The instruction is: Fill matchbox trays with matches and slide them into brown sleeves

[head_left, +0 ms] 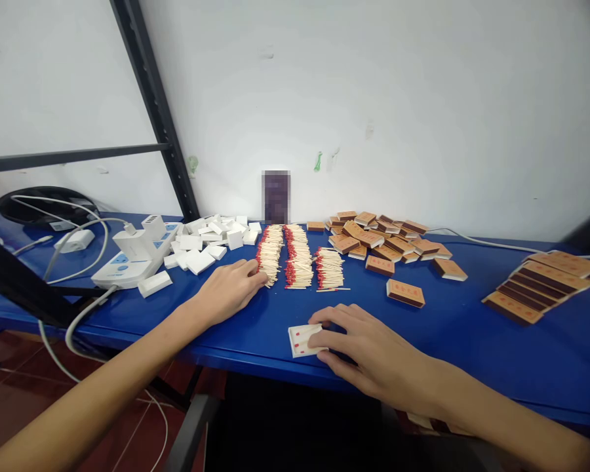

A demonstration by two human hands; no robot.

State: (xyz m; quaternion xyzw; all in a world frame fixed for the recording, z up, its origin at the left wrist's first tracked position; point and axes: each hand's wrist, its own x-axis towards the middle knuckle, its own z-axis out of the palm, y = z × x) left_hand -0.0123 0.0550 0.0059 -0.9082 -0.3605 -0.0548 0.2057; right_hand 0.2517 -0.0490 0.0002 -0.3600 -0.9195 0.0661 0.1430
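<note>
My left hand [236,283] is closed, its fingertips pinched at the near end of the leftmost row of matches [271,249]. The tips are partly hidden among the red heads. With my right hand [361,344] I grip a white matchbox tray [297,333] lying near the table's front edge. A few red-headed matches lie inside the tray, partly covered by my fingers. Two more match rows stand to the right: a middle row [299,259] and a shorter right row [330,267], with one loose match [337,289] at its near end.
White empty-looking trays [201,244] are heaped at the back left, beside a power strip [128,265] with chargers and cables. Brown matchbox sleeves [373,236] pile up at the back right. Overlapping matchboxes [541,285] lie far right on the blue table [452,347].
</note>
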